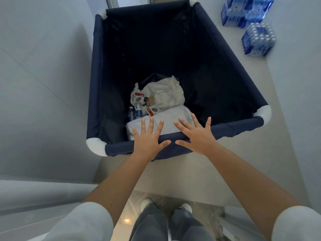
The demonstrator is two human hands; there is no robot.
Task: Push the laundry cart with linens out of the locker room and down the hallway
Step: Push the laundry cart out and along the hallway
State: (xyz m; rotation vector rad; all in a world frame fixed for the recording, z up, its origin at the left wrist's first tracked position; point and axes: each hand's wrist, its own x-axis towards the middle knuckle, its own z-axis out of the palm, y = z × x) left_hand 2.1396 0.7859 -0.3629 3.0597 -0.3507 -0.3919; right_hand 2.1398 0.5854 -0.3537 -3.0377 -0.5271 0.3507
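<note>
A navy fabric laundry cart with white corner caps stands in front of me, between two pale walls. At its bottom lie white linens, a folded white sheet, small boxes and a few water bottles. My left hand and my right hand are spread flat with straight fingers over the cart's near rim, side by side, thumbs almost meeting. Neither hand curls around anything.
A pale wall runs close along the cart's left side. Shrink-wrapped packs of water bottles sit on the floor at the far right, by the right wall. A doorway frame shows beyond the cart. My feet stand on a stone threshold.
</note>
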